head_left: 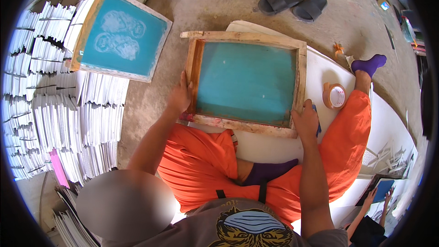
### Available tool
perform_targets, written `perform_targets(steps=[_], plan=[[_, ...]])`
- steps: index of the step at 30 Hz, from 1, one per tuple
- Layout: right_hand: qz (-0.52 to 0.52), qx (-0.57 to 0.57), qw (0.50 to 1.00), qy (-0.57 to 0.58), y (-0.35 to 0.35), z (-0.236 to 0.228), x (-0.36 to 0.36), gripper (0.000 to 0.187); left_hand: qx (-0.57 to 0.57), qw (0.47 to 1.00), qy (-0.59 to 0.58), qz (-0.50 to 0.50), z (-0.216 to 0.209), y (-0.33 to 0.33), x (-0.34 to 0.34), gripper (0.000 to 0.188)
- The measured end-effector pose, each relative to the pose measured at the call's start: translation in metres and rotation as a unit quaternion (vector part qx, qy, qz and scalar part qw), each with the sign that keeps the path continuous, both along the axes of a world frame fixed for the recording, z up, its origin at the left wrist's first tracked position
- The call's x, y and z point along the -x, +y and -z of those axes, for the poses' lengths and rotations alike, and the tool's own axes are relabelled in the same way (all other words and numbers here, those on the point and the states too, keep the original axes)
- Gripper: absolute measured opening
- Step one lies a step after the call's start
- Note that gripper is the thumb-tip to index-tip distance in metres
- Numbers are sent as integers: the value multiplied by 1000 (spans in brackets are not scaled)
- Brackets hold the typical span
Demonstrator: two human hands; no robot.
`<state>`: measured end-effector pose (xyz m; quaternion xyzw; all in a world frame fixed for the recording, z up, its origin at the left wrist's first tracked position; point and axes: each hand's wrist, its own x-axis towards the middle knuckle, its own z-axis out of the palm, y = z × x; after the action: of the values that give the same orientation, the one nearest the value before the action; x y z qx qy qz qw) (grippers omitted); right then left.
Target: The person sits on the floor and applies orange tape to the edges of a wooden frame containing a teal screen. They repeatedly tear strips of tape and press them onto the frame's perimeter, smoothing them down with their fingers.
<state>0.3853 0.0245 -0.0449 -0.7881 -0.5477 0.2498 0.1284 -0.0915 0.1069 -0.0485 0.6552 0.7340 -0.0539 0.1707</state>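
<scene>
A wooden screen-printing frame (pixel 256 37) with teal mesh lies in front of me, tilted a little, above a white board (pixel 388 123). My left hand (pixel 181 95) grips its left side, with fingers along the outer edge. At the near right corner my right hand (pixel 305 120) is closed on the wood. A slim blue object (pixel 317 121) shows beside that hand's outer side; its kind and whether the hand holds it are hidden. Right of the frame, a roll of brown tape (pixel 334 96) rests on the board.
Stacks of white paper (pixel 55 114) fill the left, with a second teal screen (pixel 123 36) bearing pale figures beside them. Black slippers (pixel 292 5) lie on the far floor. A small orange item (pixel 338 49) sits near my foot. Another person's hands (pixel 378 197) hold something blue at lower right.
</scene>
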Motion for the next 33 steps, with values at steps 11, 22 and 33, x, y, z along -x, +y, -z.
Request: perform_targets(steps=[11,22,33], plan=[[8,11,1000,-5,-1,-3,3,50,9,986,139,-86,13,15,-32,64],[12,28,1000,5,0,-2,1,50,-63,985,144,-67,5,36,-40,55],[18,25,999,12,1,-6,4,49,-49,985,159,-52,22,47,-28,51]])
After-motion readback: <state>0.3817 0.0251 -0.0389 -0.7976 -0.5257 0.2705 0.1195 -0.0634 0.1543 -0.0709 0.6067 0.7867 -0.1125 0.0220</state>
